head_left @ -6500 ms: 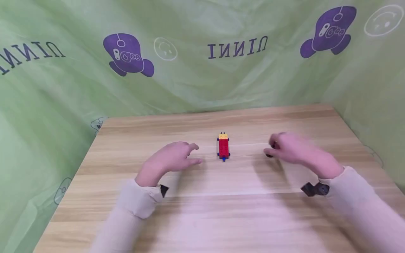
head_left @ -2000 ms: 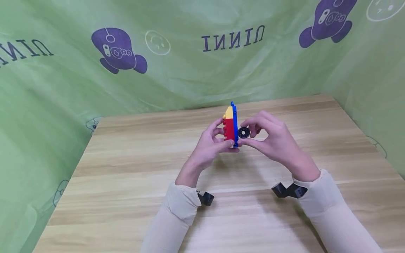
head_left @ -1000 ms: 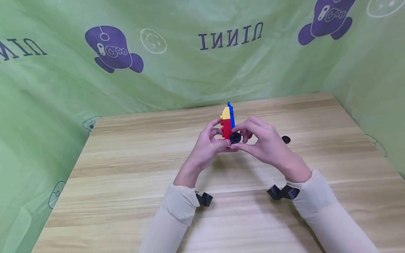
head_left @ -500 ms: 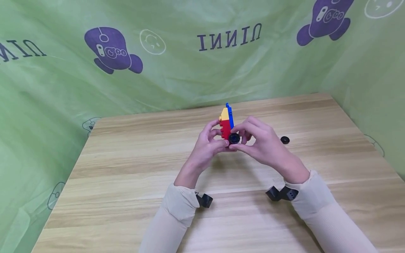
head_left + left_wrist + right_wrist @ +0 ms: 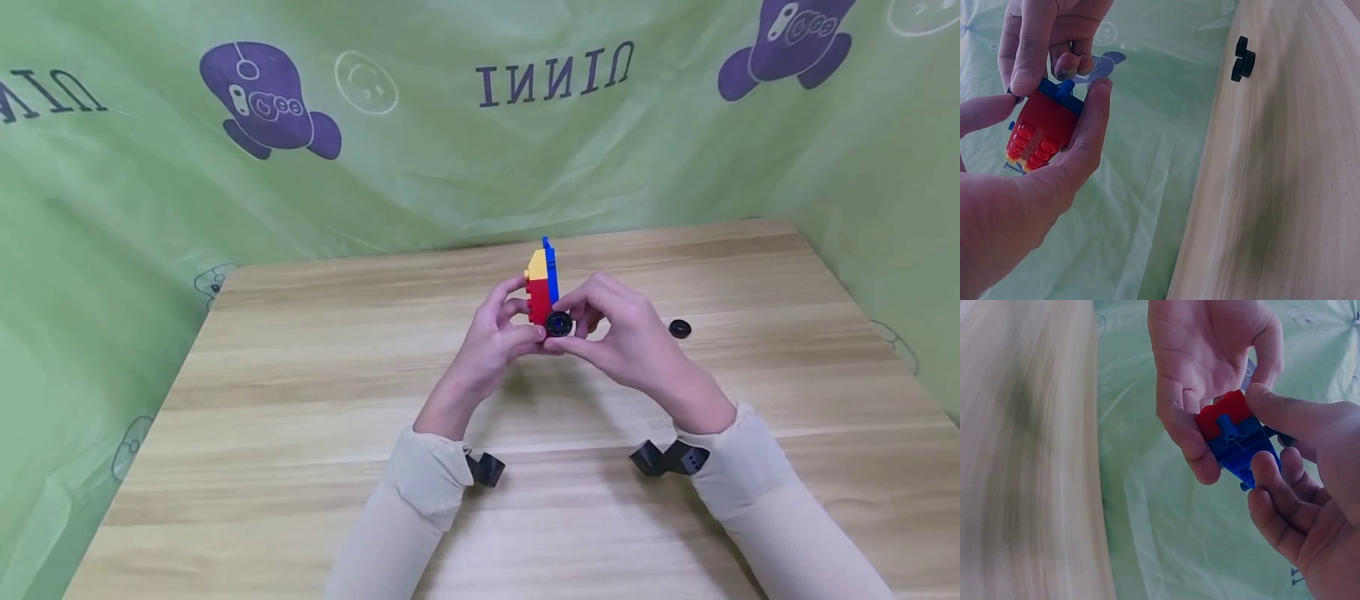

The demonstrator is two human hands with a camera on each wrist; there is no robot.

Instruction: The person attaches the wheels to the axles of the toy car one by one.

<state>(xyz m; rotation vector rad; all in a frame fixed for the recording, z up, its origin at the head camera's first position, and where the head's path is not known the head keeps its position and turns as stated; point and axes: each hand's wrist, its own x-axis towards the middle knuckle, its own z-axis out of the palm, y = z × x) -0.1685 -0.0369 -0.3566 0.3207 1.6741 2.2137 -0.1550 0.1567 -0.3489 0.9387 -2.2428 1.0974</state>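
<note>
From the head, looks forward and down over the table [image 5: 225,417] from well back, taking in the left hand [image 5: 489,348], the right hand [image 5: 628,332], the toy [image 5: 538,300] between them and the curtain [image 5: 420,167] behind. Also catches the left wrist camera [image 5: 491,470] and the right wrist camera [image 5: 686,457]. From the left wrist, looks toward the curtain at close range, rolled sideways, putting the table along the right edge; shows the toy's red studs. From the right wrist, looks similarly close, rolled the opposite way, putting the table along the left edge; shows the toy's blue base. Shares toy, both hands, table and curtain across all three views. Shows the held wheel [image 5: 558,323] clearly only from the head.
</note>
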